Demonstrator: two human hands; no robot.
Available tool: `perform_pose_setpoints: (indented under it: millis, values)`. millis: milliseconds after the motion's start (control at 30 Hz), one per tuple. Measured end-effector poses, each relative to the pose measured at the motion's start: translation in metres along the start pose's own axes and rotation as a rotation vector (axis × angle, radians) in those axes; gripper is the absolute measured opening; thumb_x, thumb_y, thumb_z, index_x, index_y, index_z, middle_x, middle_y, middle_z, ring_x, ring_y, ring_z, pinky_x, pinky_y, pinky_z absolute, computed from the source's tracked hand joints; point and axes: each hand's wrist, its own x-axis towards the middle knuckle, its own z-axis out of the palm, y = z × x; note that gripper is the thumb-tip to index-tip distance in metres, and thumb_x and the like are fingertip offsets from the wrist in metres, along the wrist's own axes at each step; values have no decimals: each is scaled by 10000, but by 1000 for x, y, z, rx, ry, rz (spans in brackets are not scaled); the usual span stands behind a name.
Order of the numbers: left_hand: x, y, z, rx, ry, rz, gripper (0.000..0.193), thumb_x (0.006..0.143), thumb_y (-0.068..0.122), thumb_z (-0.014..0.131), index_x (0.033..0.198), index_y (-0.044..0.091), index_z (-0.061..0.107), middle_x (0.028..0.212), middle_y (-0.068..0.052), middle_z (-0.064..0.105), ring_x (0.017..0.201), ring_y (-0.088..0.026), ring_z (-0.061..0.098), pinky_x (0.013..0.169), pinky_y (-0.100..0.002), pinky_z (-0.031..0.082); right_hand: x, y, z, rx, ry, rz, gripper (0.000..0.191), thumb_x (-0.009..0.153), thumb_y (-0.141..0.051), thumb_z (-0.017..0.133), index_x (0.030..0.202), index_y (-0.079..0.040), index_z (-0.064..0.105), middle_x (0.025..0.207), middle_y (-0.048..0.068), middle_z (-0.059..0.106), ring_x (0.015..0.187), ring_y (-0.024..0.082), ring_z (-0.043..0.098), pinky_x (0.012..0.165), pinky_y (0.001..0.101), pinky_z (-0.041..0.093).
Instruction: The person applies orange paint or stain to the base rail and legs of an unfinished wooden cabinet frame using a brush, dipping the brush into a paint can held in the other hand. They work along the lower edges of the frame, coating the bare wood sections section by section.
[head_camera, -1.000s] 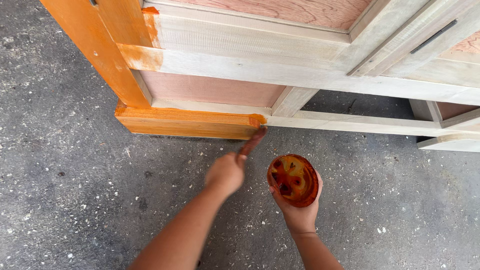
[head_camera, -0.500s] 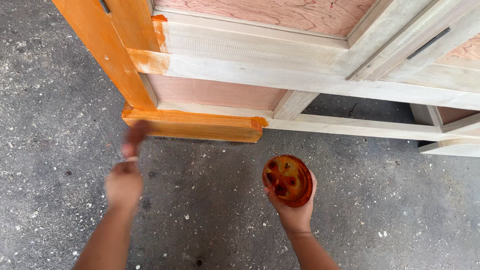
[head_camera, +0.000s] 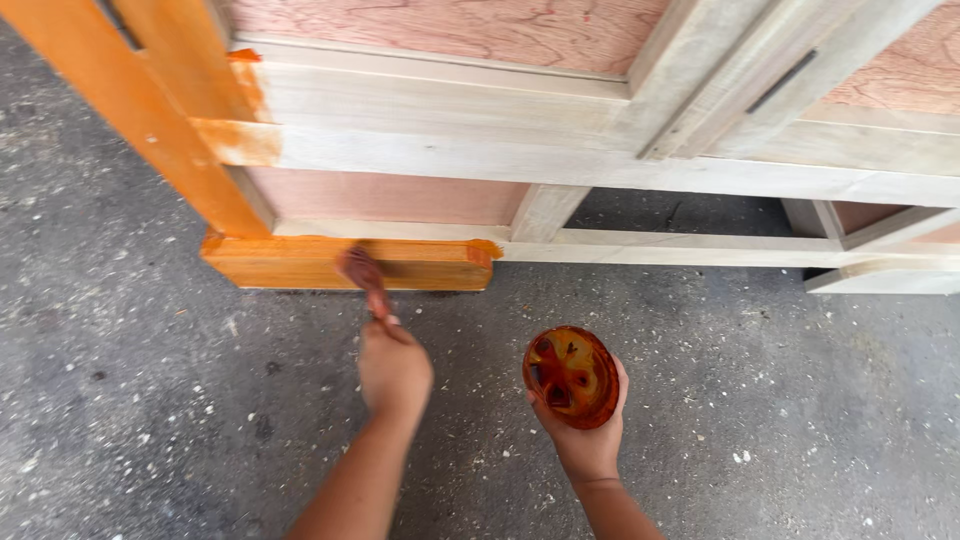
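The left hand (head_camera: 394, 366) is closing around the handle of a small orange-stained brush (head_camera: 364, 277), whose head is blurring against the orange-coated lower rail of the wooden frame (head_camera: 345, 262) just ahead of the knuckles; the bristles are too smeared to make out. The fingers are hiding under the back of the hand. To its right, well apart, the right hand (head_camera: 588, 432) is cupping a round amber-orange container of stain (head_camera: 571, 376) from below, its rim tilting toward the camera, its base hidden by the palm. Beyond both hands the pale unpainted wooden frame (head_camera: 560, 150) is running off the top and right edges. Grey speckled concrete floor (head_camera: 150, 400) is lying open to the left of the left hand and around both forearms.
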Motion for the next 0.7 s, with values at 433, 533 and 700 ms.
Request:
perform_pose_setpoints:
  millis: [433,533,700]
  values:
    - [-82,78,49,220,-551,138,426,1069,434,383,1123,108,653,1006,-221,735,1034,-440,693,898,-572,530,8,16,-13,14,113,-118,1020,663,-131,920,1487,-72,322,1400,120,552,1304,248,576,1086,382,507]
    - [-62,64,15,222,-568,182,360,1005,398,425,1151,158,651,998,-183,749,981,-409,724,829,-564,546,6,20,-16,64,98,-164,1035,658,-119,928,1488,-67,310,1397,119,534,1303,245,563,1080,384,505]
    - [7,-2,-62,296,-564,291,461,984,497,497,1004,84,700,780,-169,727,733,-360,704,701,-484,527,6,21,-20,133,84,-169,1011,668,-111,929,1475,-77,321,1383,108,539,1295,237,565,1061,385,526]
